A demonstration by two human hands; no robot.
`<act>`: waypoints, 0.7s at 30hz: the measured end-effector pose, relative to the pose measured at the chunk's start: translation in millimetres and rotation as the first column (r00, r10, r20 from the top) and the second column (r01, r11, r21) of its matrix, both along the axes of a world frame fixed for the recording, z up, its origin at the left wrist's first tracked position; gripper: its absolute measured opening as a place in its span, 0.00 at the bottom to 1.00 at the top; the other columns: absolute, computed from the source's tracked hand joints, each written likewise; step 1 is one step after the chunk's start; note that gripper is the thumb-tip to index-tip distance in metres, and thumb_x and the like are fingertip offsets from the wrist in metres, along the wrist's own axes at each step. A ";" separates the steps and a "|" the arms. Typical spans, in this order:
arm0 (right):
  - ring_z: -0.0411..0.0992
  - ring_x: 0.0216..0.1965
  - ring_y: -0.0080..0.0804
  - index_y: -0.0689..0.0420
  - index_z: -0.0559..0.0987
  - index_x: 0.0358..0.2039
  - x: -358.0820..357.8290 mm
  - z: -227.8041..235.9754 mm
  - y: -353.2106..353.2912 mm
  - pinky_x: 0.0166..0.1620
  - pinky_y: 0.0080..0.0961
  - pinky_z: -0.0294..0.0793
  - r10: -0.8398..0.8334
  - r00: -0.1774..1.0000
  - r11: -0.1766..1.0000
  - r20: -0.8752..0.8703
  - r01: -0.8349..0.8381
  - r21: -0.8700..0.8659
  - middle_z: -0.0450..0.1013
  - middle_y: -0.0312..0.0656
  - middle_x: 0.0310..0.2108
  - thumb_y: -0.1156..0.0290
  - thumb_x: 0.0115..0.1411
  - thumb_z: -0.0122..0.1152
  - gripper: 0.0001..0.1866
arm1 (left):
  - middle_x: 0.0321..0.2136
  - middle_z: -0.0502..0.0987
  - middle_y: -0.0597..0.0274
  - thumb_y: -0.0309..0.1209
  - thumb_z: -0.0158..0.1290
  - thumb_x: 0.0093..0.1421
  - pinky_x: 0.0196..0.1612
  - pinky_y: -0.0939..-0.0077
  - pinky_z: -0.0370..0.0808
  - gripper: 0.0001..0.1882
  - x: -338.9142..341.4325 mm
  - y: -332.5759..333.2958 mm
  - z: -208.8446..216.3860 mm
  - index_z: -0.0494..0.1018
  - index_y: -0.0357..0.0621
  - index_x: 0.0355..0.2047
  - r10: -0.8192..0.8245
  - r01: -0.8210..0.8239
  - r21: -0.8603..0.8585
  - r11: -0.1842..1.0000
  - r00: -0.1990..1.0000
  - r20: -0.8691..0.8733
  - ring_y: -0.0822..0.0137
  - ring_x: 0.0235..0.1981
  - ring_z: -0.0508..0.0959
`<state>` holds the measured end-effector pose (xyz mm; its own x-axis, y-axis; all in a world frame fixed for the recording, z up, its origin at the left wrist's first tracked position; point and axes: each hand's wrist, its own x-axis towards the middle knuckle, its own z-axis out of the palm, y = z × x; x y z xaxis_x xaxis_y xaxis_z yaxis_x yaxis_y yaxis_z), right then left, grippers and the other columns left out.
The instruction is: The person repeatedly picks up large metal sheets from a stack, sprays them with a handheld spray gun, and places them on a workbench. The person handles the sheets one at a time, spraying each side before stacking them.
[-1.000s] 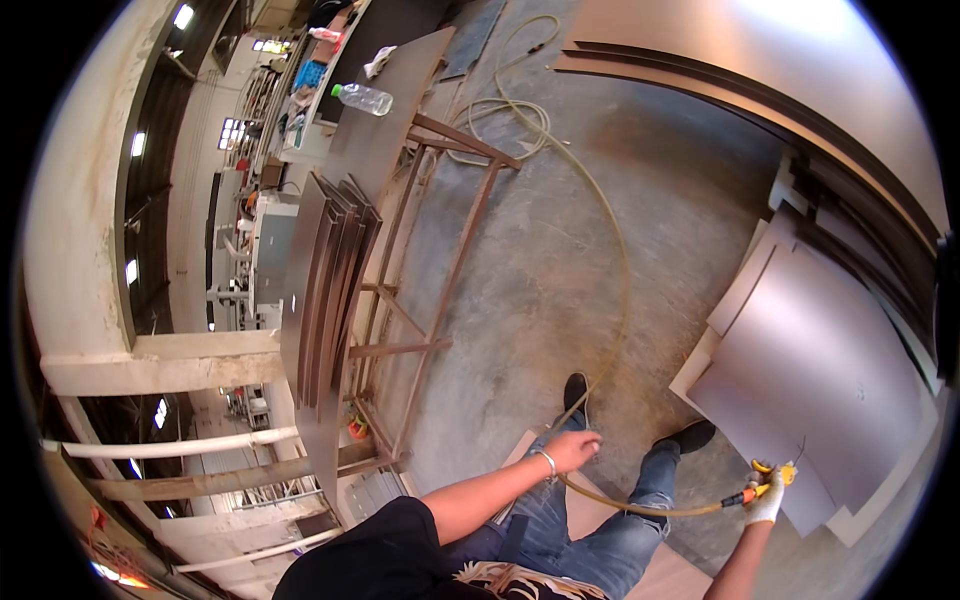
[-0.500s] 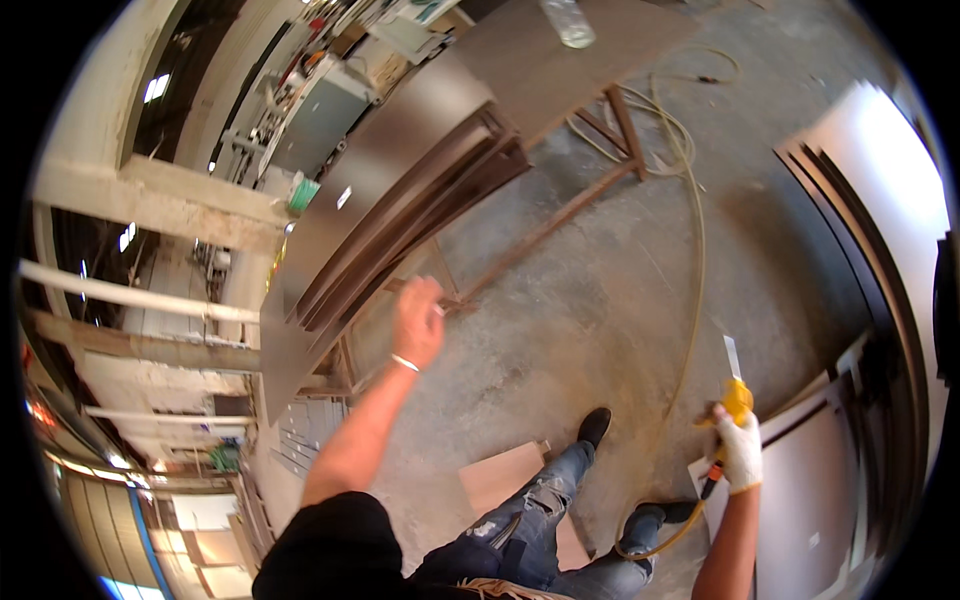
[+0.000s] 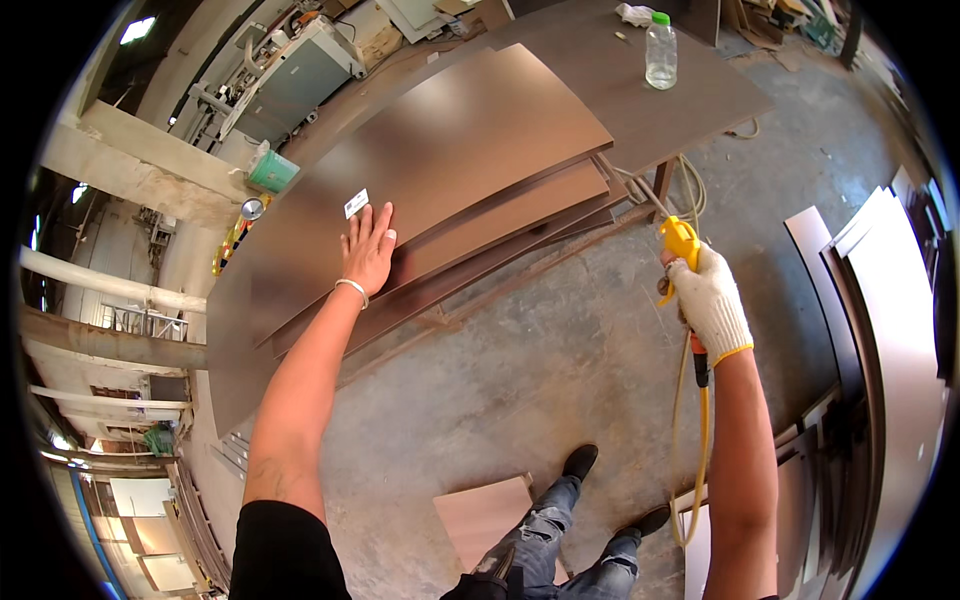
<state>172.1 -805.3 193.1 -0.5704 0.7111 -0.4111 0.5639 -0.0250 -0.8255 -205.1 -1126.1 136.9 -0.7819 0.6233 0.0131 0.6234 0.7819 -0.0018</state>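
Note:
A stack of brown panels (image 3: 470, 140) lies on a large brown worktable (image 3: 700, 110). On the top panel, close to its near edge, my bare left hand (image 3: 369, 252) lies flat with fingers spread, just below a small white label (image 3: 356, 203). My right hand (image 3: 712, 295), in a white glove with a yellow cuff, grips a yellow air blow gun (image 3: 680, 240). The gun's thin nozzle points up and left, toward the right end of the stack. From its base a yellow air hose (image 3: 703, 430) hangs down.
A clear bottle with a green cap (image 3: 660, 55) stands on the table. More panels (image 3: 890, 300) lean at the right. A green bucket (image 3: 272, 170) is beyond the table's left side. A pinkish board (image 3: 487, 520) lies on the concrete floor near my feet.
My left hand has gone from the air beside the stack onto the top panel. My right hand has raised the blow gun toward the stack. The view has shifted, showing more of the table.

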 end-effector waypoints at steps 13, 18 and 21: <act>0.77 0.28 0.52 0.55 0.75 0.33 -93.3 -52.8 -212.4 0.34 0.46 0.76 0.479 0.878 0.818 -0.026 -0.435 0.377 0.77 0.50 0.25 0.54 0.60 0.57 0.16 | 0.73 0.35 0.57 0.53 0.31 0.69 0.69 0.42 0.30 0.31 -6.2 -22.8 23.1 0.43 0.72 0.72 0.030 -0.015 -0.078 0.997 0.980 0.196 0.47 0.73 0.32; 0.77 0.27 0.52 0.56 0.74 0.35 -102.0 -53.1 -253.4 0.33 0.45 0.76 0.466 0.882 0.829 -0.070 -0.408 0.383 0.77 0.51 0.23 0.54 0.61 0.56 0.16 | 0.73 0.29 0.58 0.53 0.32 0.69 0.69 0.43 0.26 0.32 10.9 25.6 22.5 0.40 0.73 0.72 -0.040 0.054 -0.036 0.998 0.949 0.312 0.49 0.73 0.26; 0.78 0.27 0.53 0.56 0.75 0.38 -87.3 -64.6 -218.5 0.32 0.45 0.75 0.159 0.987 0.941 -0.027 -0.144 0.305 0.77 0.52 0.24 0.54 0.62 0.56 0.17 | 0.73 0.28 0.59 0.53 0.32 0.69 0.69 0.43 0.25 0.32 13.9 9.0 31.0 0.39 0.74 0.72 0.013 0.017 -0.082 0.996 0.936 0.352 0.49 0.72 0.26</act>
